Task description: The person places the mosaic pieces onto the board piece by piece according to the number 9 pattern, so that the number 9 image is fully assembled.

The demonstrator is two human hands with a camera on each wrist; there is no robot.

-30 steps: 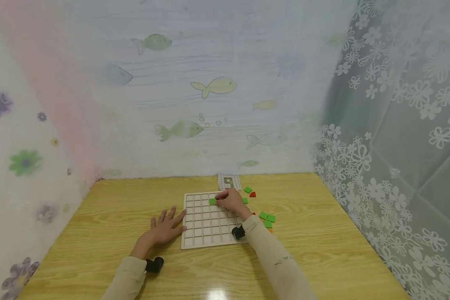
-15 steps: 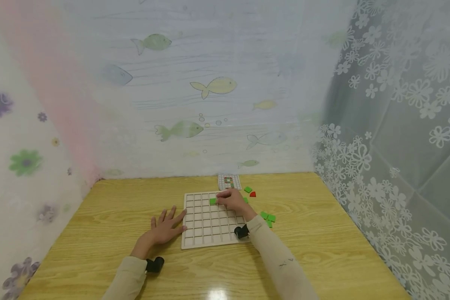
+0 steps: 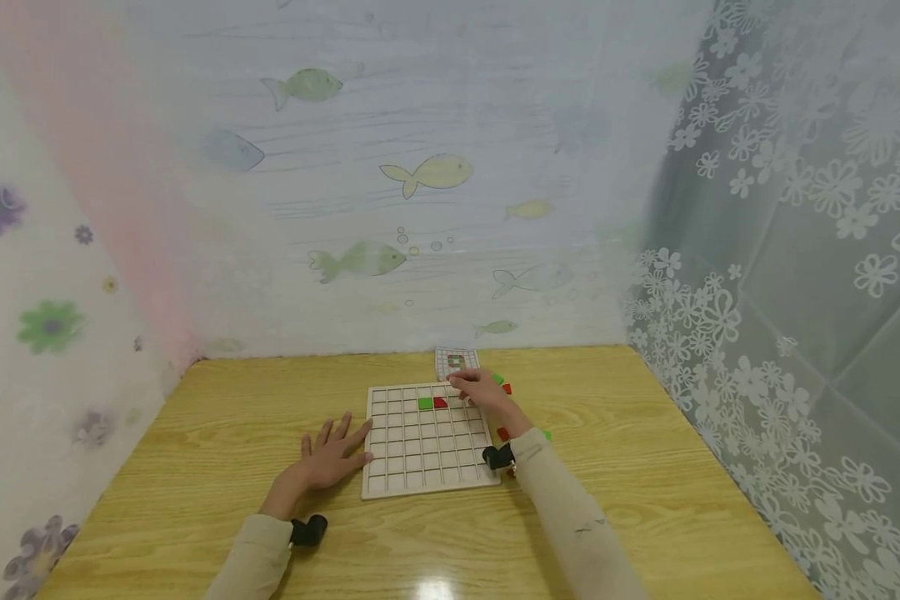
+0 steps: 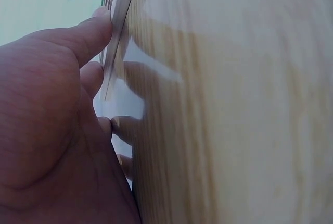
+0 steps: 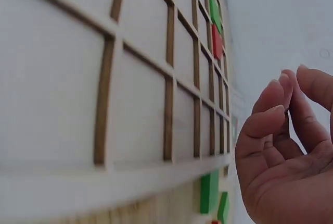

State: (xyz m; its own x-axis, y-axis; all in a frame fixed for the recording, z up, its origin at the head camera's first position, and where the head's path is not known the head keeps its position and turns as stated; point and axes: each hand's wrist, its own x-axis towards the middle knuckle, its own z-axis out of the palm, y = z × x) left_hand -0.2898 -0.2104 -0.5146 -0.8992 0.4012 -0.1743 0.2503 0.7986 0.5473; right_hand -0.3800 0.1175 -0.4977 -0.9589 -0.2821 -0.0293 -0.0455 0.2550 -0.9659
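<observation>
My left hand (image 3: 330,457) lies with fingers spread on the table, thumb and index fingertip at the left edge of the white grid board (image 3: 412,457). In the left wrist view that hand (image 4: 57,94) shows fingertips right at the board's rim (image 4: 120,21). A green square tile (image 3: 425,403) and a red quarter-round tile (image 3: 440,402) sit side by side in cells of the second row from the far edge. My right hand (image 3: 483,393) hovers over the board's far right corner. Loosely bent, its fingers (image 5: 260,130) hold nothing in the right wrist view.
A pattern card (image 3: 456,360) with a coloured figure lies behind the board. Right of the board are loose tiles, including a red one (image 3: 506,389) and another red one (image 3: 503,433); the right arm hides some. A fish-patterned curtain (image 3: 450,217) hangs behind the table (image 3: 270,392).
My right hand has let go of the red tile, which now shows in the cell beside the green one, and has moved up and to the right. The left hand has stayed put.
</observation>
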